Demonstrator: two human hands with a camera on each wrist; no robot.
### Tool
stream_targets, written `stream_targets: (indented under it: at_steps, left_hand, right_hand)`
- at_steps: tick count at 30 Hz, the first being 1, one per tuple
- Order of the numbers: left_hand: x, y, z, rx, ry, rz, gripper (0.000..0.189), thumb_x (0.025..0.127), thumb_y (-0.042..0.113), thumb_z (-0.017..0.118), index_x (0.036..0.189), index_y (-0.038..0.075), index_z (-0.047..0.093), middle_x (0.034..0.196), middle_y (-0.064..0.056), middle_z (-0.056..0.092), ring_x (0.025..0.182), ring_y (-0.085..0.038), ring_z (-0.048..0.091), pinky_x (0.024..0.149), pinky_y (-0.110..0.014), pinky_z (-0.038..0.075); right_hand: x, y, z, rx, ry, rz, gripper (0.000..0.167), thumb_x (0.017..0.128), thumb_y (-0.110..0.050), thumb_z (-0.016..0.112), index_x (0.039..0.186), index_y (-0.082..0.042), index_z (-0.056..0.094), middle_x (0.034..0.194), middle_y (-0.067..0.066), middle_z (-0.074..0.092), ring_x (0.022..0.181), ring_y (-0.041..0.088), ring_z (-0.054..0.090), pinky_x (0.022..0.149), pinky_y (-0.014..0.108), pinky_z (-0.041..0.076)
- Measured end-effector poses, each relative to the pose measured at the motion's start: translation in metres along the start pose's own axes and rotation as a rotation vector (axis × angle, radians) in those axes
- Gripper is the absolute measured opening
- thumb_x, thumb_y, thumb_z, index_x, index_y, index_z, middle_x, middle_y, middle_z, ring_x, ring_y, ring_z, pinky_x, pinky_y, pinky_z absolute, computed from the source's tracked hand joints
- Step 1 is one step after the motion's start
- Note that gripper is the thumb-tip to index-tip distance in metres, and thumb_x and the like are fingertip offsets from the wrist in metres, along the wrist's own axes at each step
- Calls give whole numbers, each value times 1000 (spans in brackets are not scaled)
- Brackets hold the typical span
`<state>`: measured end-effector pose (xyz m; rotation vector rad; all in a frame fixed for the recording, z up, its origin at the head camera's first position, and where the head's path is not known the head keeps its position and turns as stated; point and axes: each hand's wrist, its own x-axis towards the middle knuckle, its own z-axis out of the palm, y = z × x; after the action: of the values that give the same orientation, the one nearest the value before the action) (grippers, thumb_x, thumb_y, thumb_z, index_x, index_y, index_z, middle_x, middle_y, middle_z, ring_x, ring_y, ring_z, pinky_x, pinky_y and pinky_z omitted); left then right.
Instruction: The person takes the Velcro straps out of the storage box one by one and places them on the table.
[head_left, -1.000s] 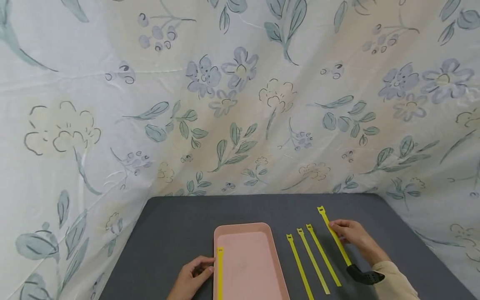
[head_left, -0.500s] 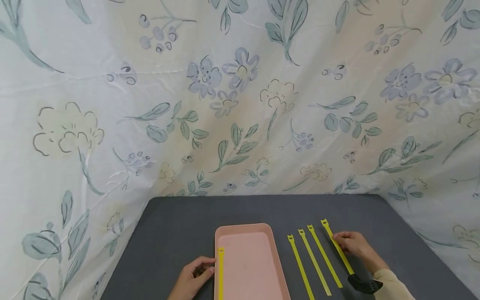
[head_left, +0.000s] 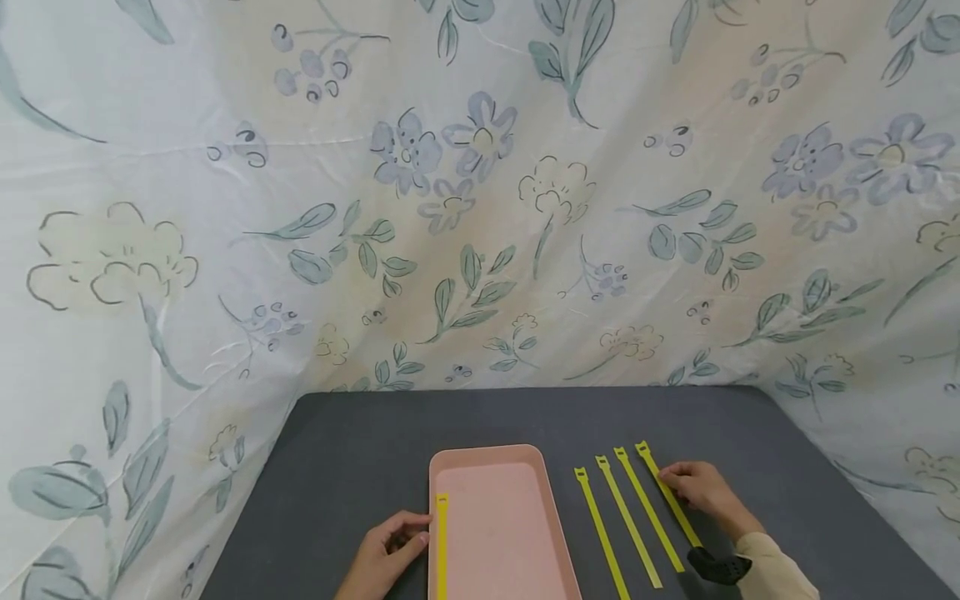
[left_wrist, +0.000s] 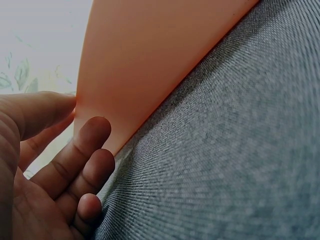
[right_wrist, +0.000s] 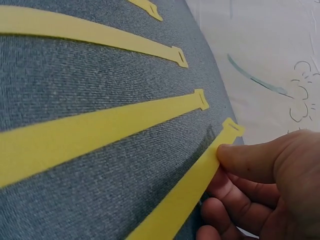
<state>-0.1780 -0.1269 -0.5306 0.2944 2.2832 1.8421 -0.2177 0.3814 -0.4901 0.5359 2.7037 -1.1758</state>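
Note:
My right hand [head_left: 705, 493] pinches a yellow hook-and-loop cable tie [right_wrist: 182, 197] between thumb and fingers, a little below its slotted head. This strap slants close over the dark table, rightmost in the row. Left of it, another yellow strap [head_left: 648, 510] and two more lie side by side, heads pointing away. A pink tray [head_left: 495, 533] stands left of the row. One yellow strap [head_left: 442, 550] lies lengthwise inside, along the tray's left wall. At the tray's outer left edge rests my left hand [head_left: 384, 554], fingers loosely bent, with fingertips right at the rim.
A dark grey cloth-like surface covers the table [head_left: 352, 450]. Behind and on both sides hangs a pale floral curtain [head_left: 480, 250]. A black wrist strap [head_left: 720, 567] sits on the right wrist over a beige sleeve [head_left: 776, 571].
My right hand has come nearer and lower with its strap, then slightly left, toward the other straps. The left hand keeps its place at the tray.

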Motion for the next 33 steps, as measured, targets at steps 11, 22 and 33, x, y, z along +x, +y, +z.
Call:
stream_targets:
  at_steps: [11,22,33]
  left_hand:
    - [0,1,0,26,-9,1,37,97,28,69,123,3,68,105,-12,73,84,-4,65,70,-23,48]
    - [-1,0,1,26,-4,12,36,97,27,69,123,3,68,105,-13,73,84,-4,65,70,-23,49]
    - [-2,1,1,31,0,16,35,98,27,68,124,3,68,106,-13,73,84,-4,65,70,-23,49]
  right_hand:
    - [0,-3,6,-102,44,-47,28,100,-22,59,107,2,72,99,16,68,83,21,58,65,33,47]
    - [-1,-3,9,-109,65,-86,24,100,-19,59,100,1,71,89,10,65,76,19,54,64,33,42]
    - [0,-2,7,-99,49,-45,23,100,-22,60,96,-3,71,93,11,67,81,21,55,69,35,43]
